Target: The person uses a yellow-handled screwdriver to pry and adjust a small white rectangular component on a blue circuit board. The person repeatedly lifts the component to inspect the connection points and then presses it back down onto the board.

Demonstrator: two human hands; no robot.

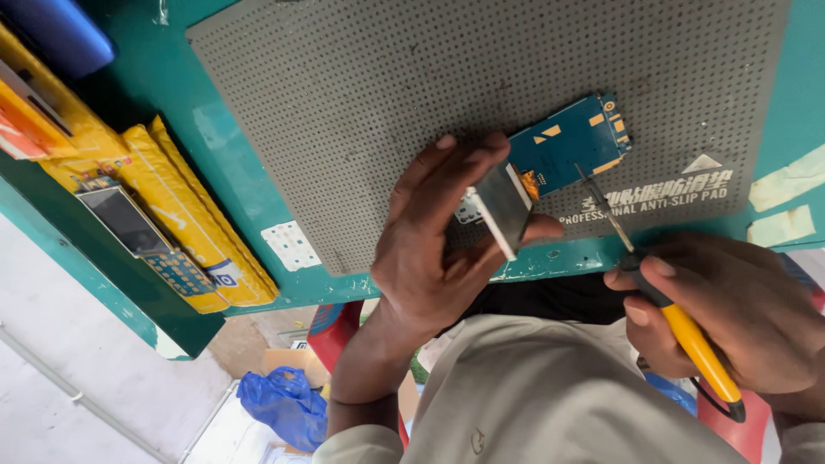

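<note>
I'm pinching the blue circuit board (pixel 563 146) in my left hand (pixel 438 249), long axis running up-right; right hand (pixel 730 322) gripping the yellow screwdriver (pixel 662 309), tip on it; yellow padded packages (pixel 185 210) sitting far left.

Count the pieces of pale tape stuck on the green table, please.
2: both on the green table by the mat's right side, one pale tape piece above the other. More may lie outside the view.

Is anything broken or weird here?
Yes. The blue circuit board lies bare on the grey mat, and its small screen is flipped up in the left hand. The right hand holds a yellow-handled tool to it.
</note>
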